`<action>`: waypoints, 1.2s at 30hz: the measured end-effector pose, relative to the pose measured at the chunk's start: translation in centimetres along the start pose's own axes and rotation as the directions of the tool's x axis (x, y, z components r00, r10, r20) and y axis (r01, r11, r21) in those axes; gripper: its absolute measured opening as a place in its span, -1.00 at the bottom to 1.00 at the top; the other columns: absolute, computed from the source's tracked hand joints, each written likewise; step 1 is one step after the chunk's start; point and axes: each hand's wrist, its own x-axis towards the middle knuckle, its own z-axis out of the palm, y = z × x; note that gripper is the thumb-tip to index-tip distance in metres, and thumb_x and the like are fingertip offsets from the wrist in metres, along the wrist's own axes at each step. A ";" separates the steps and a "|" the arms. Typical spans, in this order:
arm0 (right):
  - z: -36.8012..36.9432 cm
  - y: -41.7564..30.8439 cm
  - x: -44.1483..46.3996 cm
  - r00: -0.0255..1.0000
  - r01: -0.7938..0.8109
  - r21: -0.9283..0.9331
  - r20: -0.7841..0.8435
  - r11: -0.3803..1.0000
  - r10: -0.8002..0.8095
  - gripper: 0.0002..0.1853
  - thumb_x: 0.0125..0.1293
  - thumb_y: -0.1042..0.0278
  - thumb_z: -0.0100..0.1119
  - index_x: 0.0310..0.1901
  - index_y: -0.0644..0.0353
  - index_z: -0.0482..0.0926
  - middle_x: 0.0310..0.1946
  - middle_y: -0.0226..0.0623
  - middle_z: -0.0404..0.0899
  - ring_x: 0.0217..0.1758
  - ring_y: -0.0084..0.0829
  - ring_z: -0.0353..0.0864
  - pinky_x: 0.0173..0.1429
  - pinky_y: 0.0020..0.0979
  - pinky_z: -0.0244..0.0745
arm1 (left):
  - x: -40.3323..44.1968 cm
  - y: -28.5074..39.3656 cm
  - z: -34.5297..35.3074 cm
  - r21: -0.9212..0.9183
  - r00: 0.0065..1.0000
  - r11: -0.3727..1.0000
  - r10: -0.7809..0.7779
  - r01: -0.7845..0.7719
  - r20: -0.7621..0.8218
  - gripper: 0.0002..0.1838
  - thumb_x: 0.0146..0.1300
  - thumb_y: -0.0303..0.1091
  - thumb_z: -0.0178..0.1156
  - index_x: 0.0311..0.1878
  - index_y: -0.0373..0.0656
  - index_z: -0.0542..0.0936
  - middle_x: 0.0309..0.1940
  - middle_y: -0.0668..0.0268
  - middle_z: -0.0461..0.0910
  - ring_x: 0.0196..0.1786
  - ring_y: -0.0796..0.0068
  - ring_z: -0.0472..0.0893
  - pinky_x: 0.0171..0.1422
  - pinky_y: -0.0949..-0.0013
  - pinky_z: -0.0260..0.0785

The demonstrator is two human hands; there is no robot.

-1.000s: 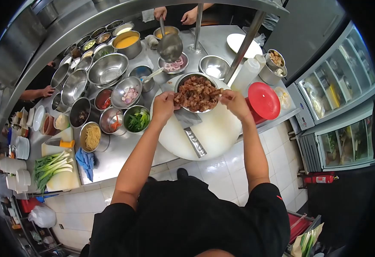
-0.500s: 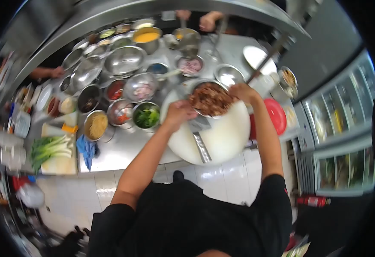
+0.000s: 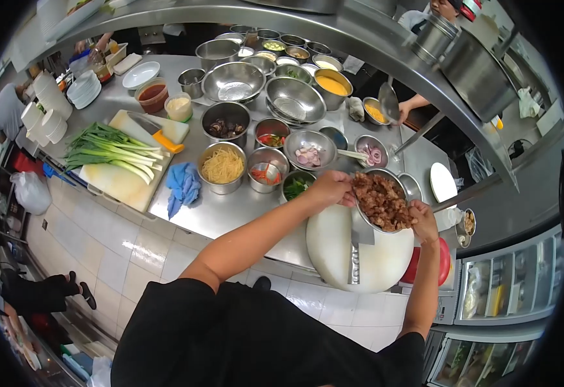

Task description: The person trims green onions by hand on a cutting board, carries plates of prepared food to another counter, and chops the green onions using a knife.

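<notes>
Both my hands grip the rim of a round steel bowl heaped with browned, fried-looking meat pieces. My left hand is closed on the left side of the rim, and my right hand on the right side near the meat. Beneath and in front of the bowl is a thick round white chopping board. A cleaver lies on that board, handle toward me, its blade partly behind the bowl. Whether the bowl rests on the board or is lifted, I cannot tell.
Several steel bowls stand left and beyond, including noodles, green leaves and sliced onion. A knife and leeks lie on a board. An overhead steel shelf crosses the view. A co-worker's hand is opposite.
My view has swung left, so the bench and bowl appear farther right and lower. Both hands remain on the meat bowl, which sits at a different angle in view.
</notes>
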 end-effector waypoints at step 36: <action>104.5 -1.9 33.1 0.973 -0.041 0.075 0.232 0.996 0.023 -0.77 0.17 0.45 0.13 -0.56 0.39 0.43 -0.63 -0.20 0.48 -0.70 -0.44 0.47 -0.67 -0.44 0.36 | -63.4 4.7 -47.9 0.009 0.015 0.946 0.014 -0.323 -1.000 -0.67 0.34 -0.24 0.14 0.00 -0.32 0.52 -0.34 0.30 0.59 -0.58 0.69 0.45 -0.57 0.68 0.16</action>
